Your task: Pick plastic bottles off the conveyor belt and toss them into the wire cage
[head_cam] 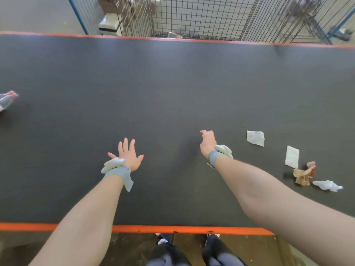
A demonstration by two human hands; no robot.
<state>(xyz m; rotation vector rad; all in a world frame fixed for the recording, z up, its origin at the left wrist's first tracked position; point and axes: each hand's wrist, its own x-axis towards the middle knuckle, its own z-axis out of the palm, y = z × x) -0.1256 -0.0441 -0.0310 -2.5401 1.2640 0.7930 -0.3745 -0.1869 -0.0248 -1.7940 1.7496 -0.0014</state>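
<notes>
A clear crushed plastic bottle (6, 99) with a red cap lies on the dark conveyor belt (172, 89) at the far left edge of the view. Beyond the belt's far orange edge stands the wire cage (201, 18). My left hand (127, 155) hovers over the middle of the belt, fingers spread, holding nothing. Over the belt to its right, my right hand (207, 142) has loosely curled fingers with nothing in them. Both hands are far from the bottle. Each wrist wears a grey strap with a white device.
On the belt's right side lie two white paper pieces (255, 138) (292, 156), a crumpled brown paper bag (304, 174) and a crumpled white scrap (327, 185). An orange strip (172, 229) marks the near edge. My legs stand below it.
</notes>
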